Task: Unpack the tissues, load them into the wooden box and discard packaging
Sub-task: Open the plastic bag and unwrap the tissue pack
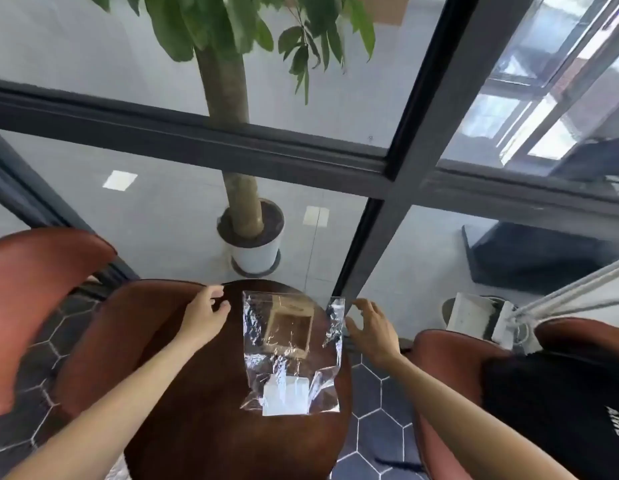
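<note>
A clear plastic bag [256, 327] lies on the round dark wooden table [204, 410]. Through the bag I see the square wooden box [290, 329], standing behind it on the table or inside it; I cannot tell which. A white stack of tissues [285, 395] sits at the bag's near end. My left hand [206, 311] hovers left of the bag, fingers apart, holding nothing. My right hand [370, 327] is spread just right of the bag's far corner, close to its edge, with nothing gripped.
Red-brown chairs stand at the left [34, 289] and right [450, 375] of the table. A black garment [557, 410] lies on the right chair. Behind the table is a glass wall with dark frames [363, 258]; a potted tree [252, 237] stands beyond it.
</note>
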